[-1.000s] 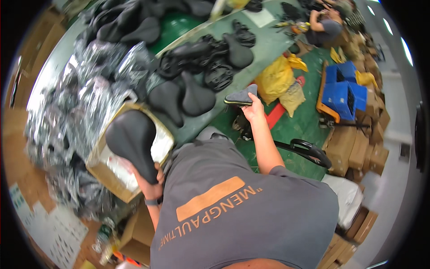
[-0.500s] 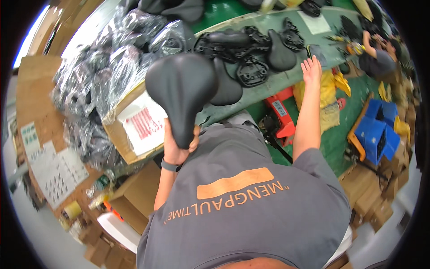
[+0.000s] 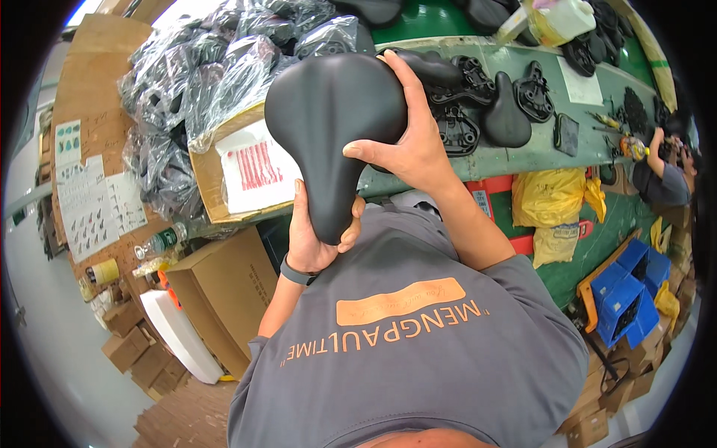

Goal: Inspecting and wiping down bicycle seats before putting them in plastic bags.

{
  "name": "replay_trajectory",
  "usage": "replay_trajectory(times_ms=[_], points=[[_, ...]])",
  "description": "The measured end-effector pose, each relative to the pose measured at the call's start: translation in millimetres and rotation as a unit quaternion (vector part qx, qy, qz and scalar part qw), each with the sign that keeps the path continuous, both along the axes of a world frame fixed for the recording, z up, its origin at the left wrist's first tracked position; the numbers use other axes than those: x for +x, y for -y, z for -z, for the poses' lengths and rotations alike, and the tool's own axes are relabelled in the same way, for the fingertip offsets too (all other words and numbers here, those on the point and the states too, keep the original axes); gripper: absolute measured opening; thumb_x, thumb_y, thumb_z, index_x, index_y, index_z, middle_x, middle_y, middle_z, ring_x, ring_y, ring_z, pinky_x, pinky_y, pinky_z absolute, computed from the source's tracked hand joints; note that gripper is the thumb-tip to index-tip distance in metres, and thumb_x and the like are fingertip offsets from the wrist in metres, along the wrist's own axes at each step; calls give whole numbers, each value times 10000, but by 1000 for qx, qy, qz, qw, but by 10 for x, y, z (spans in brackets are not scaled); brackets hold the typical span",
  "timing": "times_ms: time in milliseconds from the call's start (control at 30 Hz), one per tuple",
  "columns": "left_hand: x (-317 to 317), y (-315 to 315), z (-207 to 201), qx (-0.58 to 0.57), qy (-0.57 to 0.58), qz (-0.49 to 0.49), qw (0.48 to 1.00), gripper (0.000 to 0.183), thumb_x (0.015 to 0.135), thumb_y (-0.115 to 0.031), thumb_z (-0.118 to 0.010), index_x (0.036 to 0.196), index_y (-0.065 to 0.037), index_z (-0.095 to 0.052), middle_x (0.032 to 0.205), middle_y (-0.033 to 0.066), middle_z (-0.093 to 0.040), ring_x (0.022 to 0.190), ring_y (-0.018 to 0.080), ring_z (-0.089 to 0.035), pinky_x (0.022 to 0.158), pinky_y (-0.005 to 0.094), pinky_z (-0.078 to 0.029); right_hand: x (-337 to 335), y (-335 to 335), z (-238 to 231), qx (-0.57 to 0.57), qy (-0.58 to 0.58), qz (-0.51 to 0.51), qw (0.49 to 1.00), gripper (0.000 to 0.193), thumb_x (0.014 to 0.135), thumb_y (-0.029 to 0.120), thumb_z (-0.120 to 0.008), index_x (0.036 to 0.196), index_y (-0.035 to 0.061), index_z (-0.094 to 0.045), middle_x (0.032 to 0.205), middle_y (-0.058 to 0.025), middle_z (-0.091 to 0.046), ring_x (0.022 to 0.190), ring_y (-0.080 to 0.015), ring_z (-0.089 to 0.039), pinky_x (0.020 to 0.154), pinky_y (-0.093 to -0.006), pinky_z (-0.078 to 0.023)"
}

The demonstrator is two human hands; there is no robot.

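Observation:
A black bicycle saddle (image 3: 328,112) is held up in front of my body, its smooth top facing me and its narrow nose pointing down. My left hand (image 3: 308,246) is closed around the nose, fingers on one side and thumb on the other. My right hand (image 3: 418,149) grips the wide part at its right edge. Its thumb lies on the top surface and its index finger reaches the upper rim; the other fingers are hidden behind the saddle. Beyond it on the green table (image 3: 508,160) lie several more saddles, among them one smooth-side-up (image 3: 508,119) and one underside-up (image 3: 535,93).
Plastic-wrapped saddles (image 3: 179,97) are heaped at the left, beside an open carton holding a white sheet with red marks (image 3: 254,172). Yellow sacks (image 3: 549,198) and blue bins (image 3: 624,287) stand at the right. A co-worker (image 3: 665,175) is at the far right.
My right hand has come from over the table at the right onto the saddle's wide part. The saddle sits slightly higher and further right in view, which has shifted too. My left hand keeps its hold.

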State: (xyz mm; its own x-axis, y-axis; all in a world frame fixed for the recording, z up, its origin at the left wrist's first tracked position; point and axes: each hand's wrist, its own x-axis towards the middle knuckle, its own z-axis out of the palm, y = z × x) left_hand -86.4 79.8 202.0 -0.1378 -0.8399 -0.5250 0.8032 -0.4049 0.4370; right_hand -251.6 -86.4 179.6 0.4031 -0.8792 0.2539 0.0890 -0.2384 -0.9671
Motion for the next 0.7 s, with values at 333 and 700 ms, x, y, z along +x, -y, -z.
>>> replay_trajectory(times_ms=[333,700], points=[[360,-408,68,-101,-14,-10,995,938,1077,-824,-220,1502,-36,-499,1061,157,-631,581,172,-573,448,277,-452,166,-176,-162,49,148,-199,967,1080,948,53,-823,1765,55,-117,1758,-153,-289,1591,-278,-354,1292,-446,-319],[1245,-403,675,-374,495,108,777,375,1053,-131,-673,1398,13,-698,1435,252,-683,1332,346,-677,1160,423,-499,668,-1272,627,298,69,18,952,750,834,-58,-847,1495,39,-504,1370,-101,-667,1210,-219,-677,1046,-401,-577]])
